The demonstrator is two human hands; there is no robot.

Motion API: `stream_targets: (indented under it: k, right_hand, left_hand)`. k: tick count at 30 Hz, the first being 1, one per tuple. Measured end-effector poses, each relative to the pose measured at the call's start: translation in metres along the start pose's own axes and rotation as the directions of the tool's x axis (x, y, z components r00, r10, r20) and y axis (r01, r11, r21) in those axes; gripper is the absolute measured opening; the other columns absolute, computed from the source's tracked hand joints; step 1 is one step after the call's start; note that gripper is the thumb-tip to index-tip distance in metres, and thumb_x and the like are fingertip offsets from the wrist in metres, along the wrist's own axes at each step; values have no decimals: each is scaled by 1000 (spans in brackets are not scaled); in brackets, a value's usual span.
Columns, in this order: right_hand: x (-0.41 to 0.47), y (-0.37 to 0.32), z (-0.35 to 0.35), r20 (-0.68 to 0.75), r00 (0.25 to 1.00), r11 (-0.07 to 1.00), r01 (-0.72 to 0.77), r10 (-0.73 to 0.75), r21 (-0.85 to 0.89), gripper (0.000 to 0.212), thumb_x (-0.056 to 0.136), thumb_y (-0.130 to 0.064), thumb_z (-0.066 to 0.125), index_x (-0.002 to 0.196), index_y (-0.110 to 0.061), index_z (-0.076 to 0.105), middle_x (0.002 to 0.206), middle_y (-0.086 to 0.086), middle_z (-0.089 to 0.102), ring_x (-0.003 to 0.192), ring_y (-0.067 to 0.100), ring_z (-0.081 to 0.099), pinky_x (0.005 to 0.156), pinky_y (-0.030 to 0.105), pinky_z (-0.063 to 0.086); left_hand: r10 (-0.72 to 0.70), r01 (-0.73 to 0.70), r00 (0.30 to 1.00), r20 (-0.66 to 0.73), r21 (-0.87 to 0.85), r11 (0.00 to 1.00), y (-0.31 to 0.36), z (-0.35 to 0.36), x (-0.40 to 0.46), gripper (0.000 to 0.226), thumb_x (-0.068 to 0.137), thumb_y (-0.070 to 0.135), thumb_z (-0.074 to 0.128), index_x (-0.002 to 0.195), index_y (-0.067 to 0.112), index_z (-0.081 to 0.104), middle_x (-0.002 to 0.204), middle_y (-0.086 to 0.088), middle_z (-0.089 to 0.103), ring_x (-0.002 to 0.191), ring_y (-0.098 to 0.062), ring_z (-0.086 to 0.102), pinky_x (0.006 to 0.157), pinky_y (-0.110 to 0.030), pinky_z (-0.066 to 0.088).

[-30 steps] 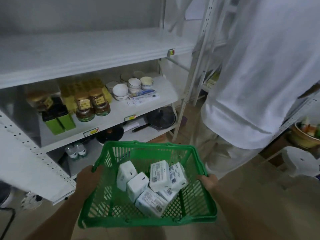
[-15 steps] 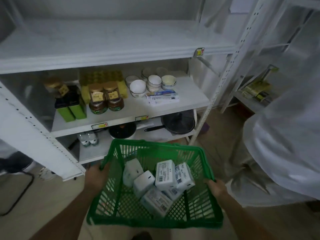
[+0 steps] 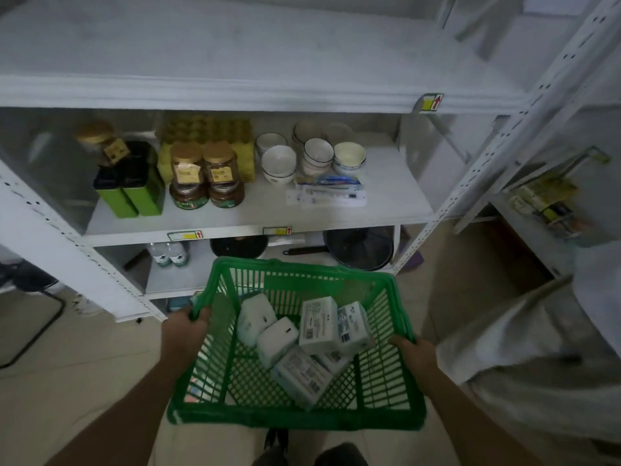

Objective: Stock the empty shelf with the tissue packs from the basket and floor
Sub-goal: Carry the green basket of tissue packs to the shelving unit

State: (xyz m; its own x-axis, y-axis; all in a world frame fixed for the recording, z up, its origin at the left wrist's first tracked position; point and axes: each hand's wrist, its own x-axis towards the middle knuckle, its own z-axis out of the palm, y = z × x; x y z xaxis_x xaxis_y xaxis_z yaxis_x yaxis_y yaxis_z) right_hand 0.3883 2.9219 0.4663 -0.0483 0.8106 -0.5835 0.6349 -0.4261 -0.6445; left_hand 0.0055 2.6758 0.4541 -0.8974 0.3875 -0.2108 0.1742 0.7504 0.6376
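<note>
Tissue packs [image 3: 317,326]: about 6 in basket [image 3: 295,415] | left hand [image 3: 183,332], right hand [image 3: 415,353] grip rims | top shelf [image 3: 235,48] bare

White shelf [image 3: 386,203], jars [image 3: 205,183], bowls [image 3: 312,156], green tins [image 3: 131,196]

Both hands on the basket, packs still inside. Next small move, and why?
Probably set the green basket down, or free one hand. The left hand and right hand both grip its rim, so neither can pick up the tissue packs. The top shelf is bare.
</note>
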Motion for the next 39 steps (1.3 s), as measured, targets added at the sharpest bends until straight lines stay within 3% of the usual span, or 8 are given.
stream_targets:
  k: [3, 11, 14, 18, 22, 26, 32, 39]
  right_hand:
    - [23, -7, -7, 29, 1000, 999, 7, -6, -31, 5, 89, -24, 72, 88, -21, 70, 90, 18, 78, 86, 37, 76, 88, 56, 62]
    - [100, -11, -16, 142, 990, 989, 30, -10, -143, 21, 85, -32, 77, 88, -12, 76, 74, 11, 80, 75, 34, 78, 78, 53, 65]
    - [132, -7, -9, 168, 986, 978, 45, -11, -202, 27, 84, -36, 77, 86, -10, 76, 68, 8, 79, 70, 32, 77, 66, 43, 66]
    - [171, 15, 6, 160, 987, 973, 22, 16, -230, 25, 85, -39, 76, 85, -13, 76, 64, 1, 77, 63, 24, 75, 47, 25, 54]
    - [204, 45, 33, 121, 992, 972, 1, 28, -233, 22, 88, -37, 74, 84, -15, 74, 75, 7, 77, 65, 23, 72, 49, 24, 52]
    - [238, 73, 68, 117, 992, 967, -6, 37, -254, 22, 89, -34, 75, 82, -14, 71, 80, 8, 75, 72, 25, 71, 62, 30, 57]
    - [290, 106, 119, 109, 994, 958, 31, 0, -286, 17, 88, -38, 75, 78, -28, 66, 76, -4, 70, 70, 14, 68, 52, 22, 48]
    - [363, 162, 182, 174, 985, 919, 84, -17, -386, 23, 87, -39, 77, 89, -16, 73, 85, 2, 74, 75, 16, 70, 55, 23, 49]
  left_hand:
    - [-37, 36, 999, -29, -42, 998, 11, 12, -2, 37, 96, 28, 68, 64, 12, 59, 51, -4, 55, 49, -19, 51, 53, -31, 39]
    - [-162, 162, 983, -86, -6, 987, 11, 60, -22, 46, 96, 33, 62, 59, 9, 50, 50, -13, 50, 56, -35, 51, 54, -38, 35]
    - [-219, 222, 972, -84, 28, 975, 7, 82, -24, 47, 97, 36, 60, 58, 15, 44, 52, -9, 48, 65, -39, 53, 58, -39, 36]
    - [-242, 245, 968, -71, 45, 968, -1, 111, -13, 41, 96, 39, 57, 62, 19, 46, 55, -6, 53, 61, -35, 53, 55, -36, 39]
    - [-202, 206, 978, -44, 112, 972, -20, 143, 14, 41, 96, 46, 54, 66, 18, 48, 55, -1, 53, 53, -20, 46, 57, -35, 37]
    - [-187, 183, 982, 1, 192, 964, -52, 181, 40, 39, 97, 49, 55, 73, 19, 50, 58, -2, 51, 61, -31, 47, 59, -37, 38]
    - [-208, 186, 976, 59, 261, 947, -114, 239, 71, 36, 97, 44, 63, 81, 13, 61, 72, -10, 55, 74, -30, 48, 71, -37, 40]
    - [-318, 246, 934, 165, 349, 904, -195, 314, 102, 39, 98, 42, 64, 89, 4, 69, 73, -13, 61, 71, -30, 52, 67, -35, 37]
